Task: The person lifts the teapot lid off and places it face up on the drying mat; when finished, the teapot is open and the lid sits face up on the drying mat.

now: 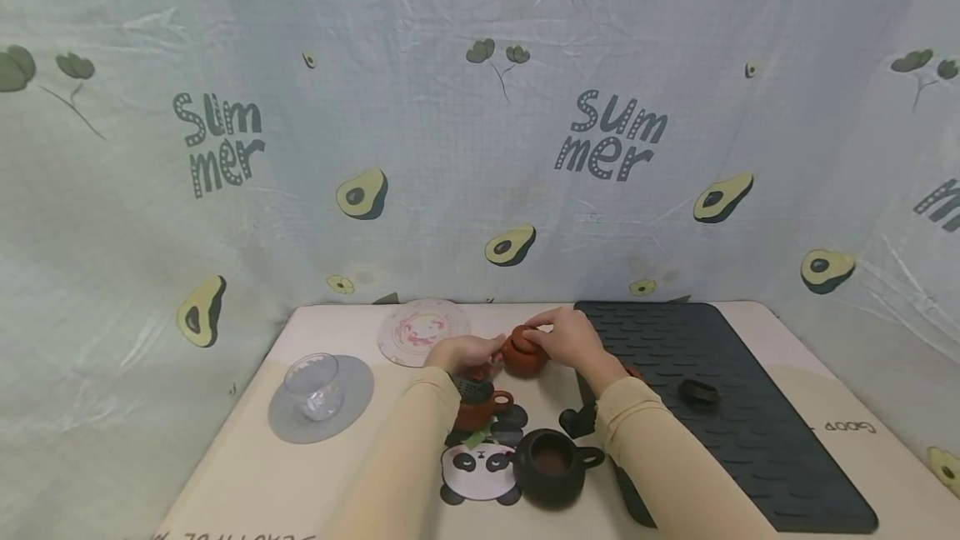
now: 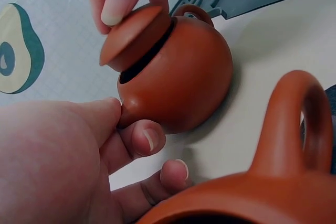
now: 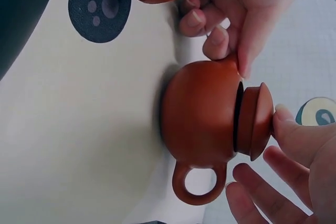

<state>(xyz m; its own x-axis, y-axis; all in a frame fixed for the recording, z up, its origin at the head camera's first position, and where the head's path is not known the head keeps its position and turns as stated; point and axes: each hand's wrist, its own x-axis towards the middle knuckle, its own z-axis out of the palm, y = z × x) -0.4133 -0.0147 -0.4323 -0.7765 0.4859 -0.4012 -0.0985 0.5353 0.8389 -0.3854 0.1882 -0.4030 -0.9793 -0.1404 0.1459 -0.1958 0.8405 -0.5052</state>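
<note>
A small reddish-brown clay teapot (image 1: 522, 362) stands on the table between both hands. Thumb and index finger of my left hand (image 1: 465, 352) pinch its spout (image 2: 128, 113), while the other fingers are loosely bent. My right hand (image 1: 567, 337) pinches the top of the teapot's lid (image 3: 256, 121). The lid sits slightly raised and tilted at the mouth, with a dark gap showing along its lower edge. The teapot's loop handle (image 3: 199, 184) points away from the left hand. Just below the left hand stands another reddish clay pot (image 1: 474, 417) with a dark strainer (image 1: 476, 391) on top.
A black handled pot (image 1: 551, 473) stands nearest me, beside a printed panda face (image 1: 476, 469). A dark ridged mat (image 1: 750, 448) on the right bears a small dark round piece (image 1: 699, 392). Leftward are a glass bowl (image 1: 311, 382) on a grey coaster (image 1: 360, 386) and a patterned plate (image 1: 420, 332).
</note>
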